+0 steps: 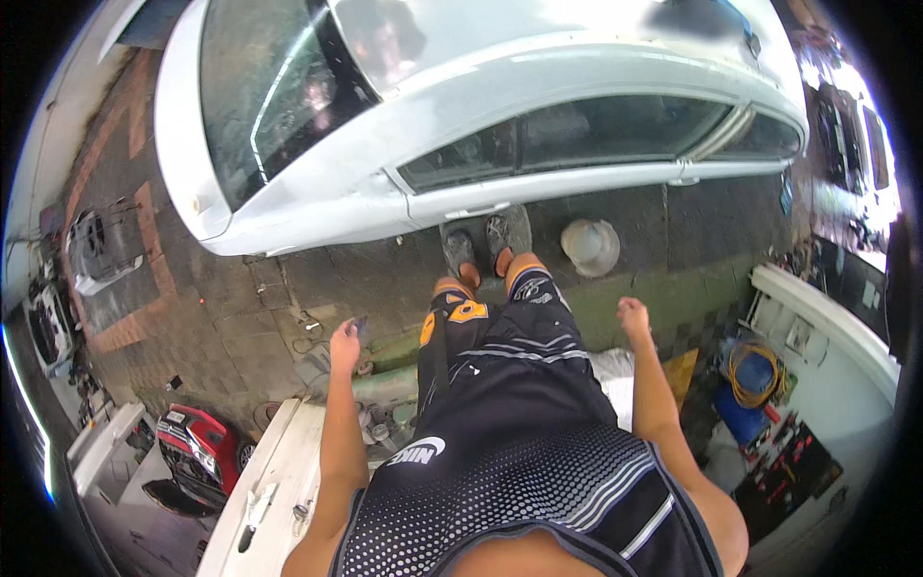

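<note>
1 dark, flat piece [360,325] sits gripped in the fingers of the left hand [343,348], apart from the silver car [433,106] ahead. The right hand [633,317] has its fingers curled closed, with nothing visible in them. The step seems to be simply holding the piece; touching the car with it would call for a forward reach.

A: what's that small dark piece [360,324]?
B: greyish-black, looks flat, gripped in the left hand [344,342] and poking out on its right side. too tiny to say more tbh
</note>
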Tool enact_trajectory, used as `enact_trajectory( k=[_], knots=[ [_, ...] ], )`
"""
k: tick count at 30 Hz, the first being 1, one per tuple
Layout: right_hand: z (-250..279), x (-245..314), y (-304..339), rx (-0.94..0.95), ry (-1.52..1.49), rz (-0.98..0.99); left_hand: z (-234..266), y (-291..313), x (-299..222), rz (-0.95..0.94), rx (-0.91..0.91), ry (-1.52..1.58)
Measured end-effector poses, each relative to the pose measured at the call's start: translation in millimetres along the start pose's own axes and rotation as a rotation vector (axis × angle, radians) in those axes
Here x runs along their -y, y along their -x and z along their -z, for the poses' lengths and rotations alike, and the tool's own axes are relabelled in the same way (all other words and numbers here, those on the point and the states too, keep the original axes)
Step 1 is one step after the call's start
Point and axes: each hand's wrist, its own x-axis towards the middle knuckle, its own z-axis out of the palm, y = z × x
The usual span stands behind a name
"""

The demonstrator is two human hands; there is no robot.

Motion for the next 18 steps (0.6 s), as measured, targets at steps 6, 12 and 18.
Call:
enact_trajectory(
  k=[6,12,18],
  knots=[
    [8.5,5.2,16.9,0.003,0.186,-0.097,-53.2,-42.1,-2.7,0.235,0.075,0.408],
    [-48.9,111.6,-15.7,0.219,0.438,0.417,-151.2,-62.8,89.4,0.193,0.053,0.293],
    [-102.2,157.7,-73.5,0.279,0.419,0.745,-194.0,-40.5,133.8,0.289,-0.087,0.085]
  ],
)
